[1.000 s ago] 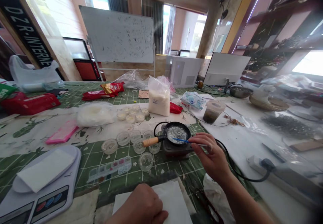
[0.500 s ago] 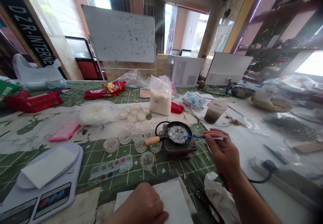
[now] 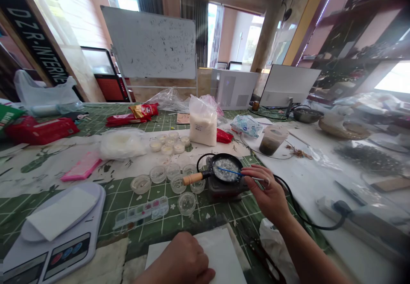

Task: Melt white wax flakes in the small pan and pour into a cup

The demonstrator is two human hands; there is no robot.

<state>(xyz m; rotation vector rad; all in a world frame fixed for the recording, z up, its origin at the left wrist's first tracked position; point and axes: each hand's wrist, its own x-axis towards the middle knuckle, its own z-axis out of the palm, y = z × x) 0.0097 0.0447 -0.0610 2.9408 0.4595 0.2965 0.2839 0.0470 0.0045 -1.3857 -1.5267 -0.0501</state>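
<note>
Right hand: I have the right hand (image 3: 267,196) pinching the blue stick (image 3: 229,172) between thumb and fingers, just right of the pan.
Stick: slants down leftward over the pan rim, far end at the white lumps (image 3: 226,164).
Left hand: left hand (image 3: 182,256) is curled, knuckles up, on the white sheet (image 3: 218,250) at the near edge. I can't tell if anything is inside the curl.
Pan: small black frying pan (image 3: 239,161) sits on the dark hotplate (image 3: 221,191), wooden handle (image 3: 192,178) pointing left. White lumps spread across its base.
Cups: I count several clear round cups (image 3: 186,203) left of the hotplate; a second cluster of cups with pale contents (image 3: 167,149) stands behind, beside the upright bag (image 3: 203,124) of pale material.
Near left: pill-box-style case (image 3: 141,212) with coloured bits; digital scale (image 3: 68,232) with a folded white sheet (image 3: 62,211) on top.
Right side: plastic tub (image 3: 272,140) with dark contents, tilted; black cable (image 3: 307,220) runs to the power strip (image 3: 329,209).
Near right: crumpled white tissue (image 3: 275,241) under the right forearm, dark-handled tool (image 3: 261,252) beside it, type unclear to me.
</note>
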